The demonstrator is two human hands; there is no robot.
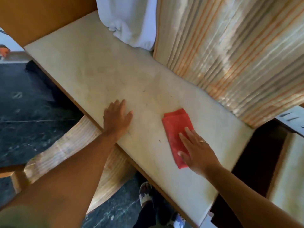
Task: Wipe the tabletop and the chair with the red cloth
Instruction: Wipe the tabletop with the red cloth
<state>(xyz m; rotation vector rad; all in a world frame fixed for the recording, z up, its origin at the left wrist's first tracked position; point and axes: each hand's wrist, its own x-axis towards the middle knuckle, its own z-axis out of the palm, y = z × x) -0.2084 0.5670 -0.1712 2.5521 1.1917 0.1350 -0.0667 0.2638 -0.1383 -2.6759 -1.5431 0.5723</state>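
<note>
A folded red cloth (175,130) lies flat on the pale, stained tabletop (102,73). My right hand (197,150) presses down on the cloth's near half with fingers spread, a ring on one finger. My left hand (116,117) rests palm-down, holding nothing, on the tabletop near its front edge, to the left of the cloth. A chair with a striped cushioned seat (70,150) stands under the table's front edge, partly hidden by my left forearm.
A striped curtain (230,55) hangs along the table's far side, touching the top. A white cloth (130,22) hangs at the back. A wooden panel (41,15) bounds the left end. Dark marble floor (24,116) lies at left; a sandalled foot (145,195) is below.
</note>
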